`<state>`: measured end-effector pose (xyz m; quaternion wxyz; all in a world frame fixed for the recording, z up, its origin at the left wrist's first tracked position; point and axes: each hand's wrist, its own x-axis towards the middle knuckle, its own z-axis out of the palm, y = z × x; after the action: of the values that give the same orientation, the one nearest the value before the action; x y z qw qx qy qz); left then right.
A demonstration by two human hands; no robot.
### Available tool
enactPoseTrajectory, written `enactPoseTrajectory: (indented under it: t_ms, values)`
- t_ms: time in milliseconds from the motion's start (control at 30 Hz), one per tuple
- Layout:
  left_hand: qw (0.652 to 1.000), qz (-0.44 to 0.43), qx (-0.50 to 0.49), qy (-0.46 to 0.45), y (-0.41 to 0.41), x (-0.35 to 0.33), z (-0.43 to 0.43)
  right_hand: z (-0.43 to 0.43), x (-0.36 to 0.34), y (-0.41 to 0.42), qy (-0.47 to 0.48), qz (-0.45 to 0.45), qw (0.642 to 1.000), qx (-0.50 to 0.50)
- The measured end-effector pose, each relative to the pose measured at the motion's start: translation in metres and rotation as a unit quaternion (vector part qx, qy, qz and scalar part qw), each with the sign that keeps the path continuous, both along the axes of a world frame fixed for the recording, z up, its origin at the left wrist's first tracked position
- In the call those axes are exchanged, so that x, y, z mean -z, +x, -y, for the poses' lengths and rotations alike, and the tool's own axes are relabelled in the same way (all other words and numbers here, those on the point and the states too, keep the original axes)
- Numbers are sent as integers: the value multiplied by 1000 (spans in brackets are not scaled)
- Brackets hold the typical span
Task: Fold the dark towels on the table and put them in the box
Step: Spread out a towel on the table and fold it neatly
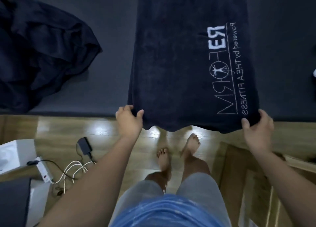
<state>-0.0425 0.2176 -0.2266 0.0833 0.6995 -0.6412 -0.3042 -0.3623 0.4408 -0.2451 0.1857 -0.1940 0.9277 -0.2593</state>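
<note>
Stretched out past a blue shirt [168,211], left hand [129,121] and right hand [257,126] are each pinching a near corner of the dark towel [179,59].

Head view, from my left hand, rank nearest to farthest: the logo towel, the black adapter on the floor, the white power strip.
1. logo towel, near corner gripped by the left hand.
2. black adapter, on the floor, lower left.
3. white power strip, on the floor, farther left.
</note>
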Motion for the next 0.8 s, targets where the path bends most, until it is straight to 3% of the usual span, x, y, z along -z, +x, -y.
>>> enactPoseTrajectory:
  t_ms: [100, 167, 300, 467, 600, 700, 800]
  values:
    - [996, -47, -59, 46, 0, -6, 8, 1, 5, 1, -39, 68, 993, 90]
    - [996, -47, -38, 66, 10, -5, 17, -3, 8, 0, -44, 130, 982, 128]
    - [984, -107, -18, 140, 23, -5, 31, 0, 9, 1, -29, 227, 968, 106]
    - [959, -159, 66, 224, 18, -12, 27, -5, 5, -4, 4, 250, 966, 69]
    - [972, -186, -22, 144, 36, -7, 28, -13, -5, -2, 12, 278, 958, 63]
    - [990, -110, -49, 74, 50, 10, 17, -20, -5, 10, 11, 308, 949, 62]
    - [999, -33, -9, -1, 48, 13, 8, -25, -5, 21, -1, 328, 942, 72]
